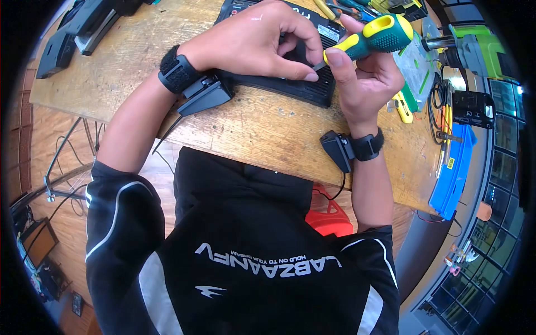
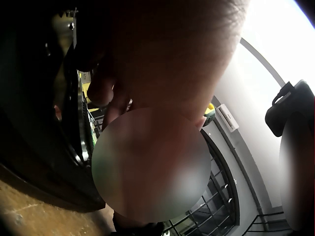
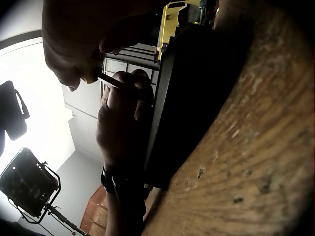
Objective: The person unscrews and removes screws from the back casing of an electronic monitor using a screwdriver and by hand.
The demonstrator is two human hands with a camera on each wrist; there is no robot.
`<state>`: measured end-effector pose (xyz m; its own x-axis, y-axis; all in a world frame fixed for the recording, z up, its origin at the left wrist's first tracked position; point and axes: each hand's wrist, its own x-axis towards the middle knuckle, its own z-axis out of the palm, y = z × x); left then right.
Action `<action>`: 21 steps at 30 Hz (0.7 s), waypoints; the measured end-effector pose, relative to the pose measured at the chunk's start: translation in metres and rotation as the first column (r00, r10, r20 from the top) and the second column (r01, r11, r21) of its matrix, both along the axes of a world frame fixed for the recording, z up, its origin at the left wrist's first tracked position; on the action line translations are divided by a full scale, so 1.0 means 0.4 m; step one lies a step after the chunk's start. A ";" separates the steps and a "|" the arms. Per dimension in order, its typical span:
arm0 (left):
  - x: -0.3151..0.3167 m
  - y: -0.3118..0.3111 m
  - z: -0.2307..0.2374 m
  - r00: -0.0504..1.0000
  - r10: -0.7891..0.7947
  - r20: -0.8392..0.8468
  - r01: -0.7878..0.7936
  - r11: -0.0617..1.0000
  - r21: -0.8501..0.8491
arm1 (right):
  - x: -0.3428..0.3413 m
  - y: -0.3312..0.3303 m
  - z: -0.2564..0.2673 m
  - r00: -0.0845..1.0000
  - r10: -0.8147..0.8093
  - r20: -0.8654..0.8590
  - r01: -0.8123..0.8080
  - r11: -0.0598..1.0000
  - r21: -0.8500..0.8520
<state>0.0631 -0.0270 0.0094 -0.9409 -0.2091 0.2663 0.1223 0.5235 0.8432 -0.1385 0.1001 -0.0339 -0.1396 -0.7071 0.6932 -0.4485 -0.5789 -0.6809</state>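
Observation:
In the head view, my right hand point(image 1: 368, 84) grips a screwdriver point(image 1: 386, 36) by its green and yellow handle, with the thumb laid along the handle's lower end. Its thin shaft points down and left, to between the thumb and index finger of my left hand point(image 1: 251, 47), which pinch it near the tip. Both hands are over a black vented device case point(image 1: 279, 89) bearing white writing and a label. The right wrist view has the shaft point(image 3: 112, 81) running to the left fingers point(image 3: 123, 101) beside the case. The left hand hides the case's middle and the shaft's tip.
The device lies on a worn wooden table point(image 1: 262, 134). At the right are a yellow cutter point(image 1: 403, 109), a green power drill point(image 1: 474, 53) and a blue tray point(image 1: 453, 173). Pliers and other tools lie behind the device. Black equipment point(image 1: 84, 30) sits at the far left.

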 end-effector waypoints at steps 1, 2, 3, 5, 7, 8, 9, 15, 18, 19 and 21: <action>0.001 0.001 0.001 1.000 -0.010 -0.019 0.010 1.000 0.010 | 0.007 0.001 0.004 1.000 0.001 0.000 -0.001 1.000 0.000; 0.002 0.001 0.002 1.000 -0.009 -0.019 0.010 1.000 0.011 | 0.020 0.003 0.012 0.999 -0.005 0.044 0.005 1.000 0.005; 0.003 0.001 0.003 0.999 -0.027 -0.039 0.027 1.000 0.006 | 0.033 0.005 0.020 0.996 -0.011 0.088 0.010 1.000 0.011; 0.006 0.000 0.008 0.997 -0.044 -0.059 0.044 0.999 0.001 | 0.044 0.006 0.028 0.993 -0.003 0.117 0.002 1.000 0.011; 0.009 0.001 0.016 0.999 -0.048 -0.023 0.046 0.996 -0.074 | 0.043 0.013 0.031 0.989 0.004 0.148 -0.006 1.000 0.012; 0.008 0.001 0.012 0.999 -0.048 -0.023 0.046 0.996 -0.074 | 0.036 0.018 0.033 0.980 0.051 0.191 -0.063 0.996 0.058; 0.006 0.000 0.005 0.998 -0.059 -0.010 0.058 0.997 -0.049 | 0.032 0.021 0.034 0.967 0.095 0.236 -0.122 0.987 0.102; -0.007 -0.001 -0.014 0.988 -0.100 -0.114 0.106 0.994 0.041 | 0.038 -0.006 0.022 0.983 0.124 0.133 -0.113 0.990 -0.088; -0.004 0.000 -0.001 0.998 -0.050 -0.043 0.049 0.999 -0.019 | 0.028 0.003 0.020 0.998 0.059 0.030 -0.057 0.997 -0.043; -0.004 0.002 0.003 0.999 -0.030 -0.033 0.029 0.999 -0.043 | 0.025 0.007 0.018 0.998 0.057 0.030 -0.056 0.997 -0.043; 0.005 -0.002 0.041 0.998 -0.048 0.031 0.049 0.998 -0.026 | 0.022 0.013 0.016 1.000 -0.009 -0.019 0.010 0.999 0.032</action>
<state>0.0650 -0.0277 0.0258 -0.9575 -0.1562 0.2427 0.1228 0.5404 0.8324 -0.1297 0.1053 -0.0276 -0.1334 -0.7274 0.6731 -0.4671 -0.5529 -0.6900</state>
